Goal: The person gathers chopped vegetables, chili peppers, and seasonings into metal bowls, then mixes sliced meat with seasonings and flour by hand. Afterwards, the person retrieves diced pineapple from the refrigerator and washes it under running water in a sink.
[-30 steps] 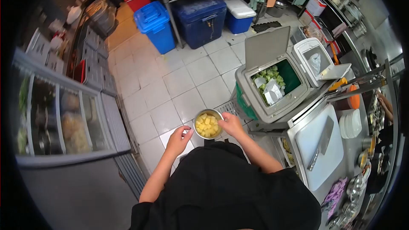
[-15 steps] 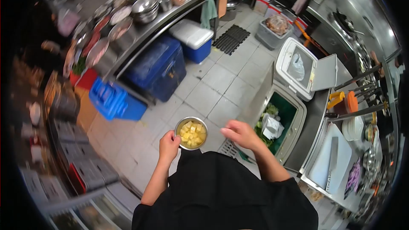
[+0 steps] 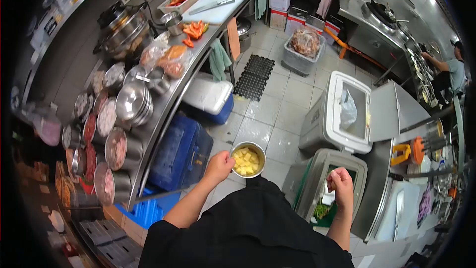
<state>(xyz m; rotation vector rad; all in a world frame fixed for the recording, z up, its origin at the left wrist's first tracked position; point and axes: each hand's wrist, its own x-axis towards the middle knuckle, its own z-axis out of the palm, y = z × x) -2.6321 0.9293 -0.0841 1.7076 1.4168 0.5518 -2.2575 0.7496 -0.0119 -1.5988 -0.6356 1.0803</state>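
Note:
My left hand (image 3: 219,167) is closed on the rim of a small round metal bowl (image 3: 264,154), with the thumb at its upper edge. Pale yellow cubes (image 3: 246,162) of cut food fill the bowl, which is held upright in front of my dark apron. Out to the right, my right hand (image 3: 341,187) is raised with its fingers curled in, and nothing shows in it. Beneath that hand stands a grey bin (image 3: 361,168) with green leaves and white scraps inside.
A steel counter (image 3: 163,114) on the left bears metal pots of meat, stacked bowls (image 3: 133,101) and a white board (image 3: 218,10) with a knife. Blue coolers (image 3: 181,154) stand below. Ahead are a lidded bin (image 3: 322,111) and a black floor mat (image 3: 254,77). A person (image 3: 451,69) works far right.
My view has moved forward and turned left, bringing more of the left counter into sight. The bowl stays in my left hand. My right hand is now farther right, over the bin.

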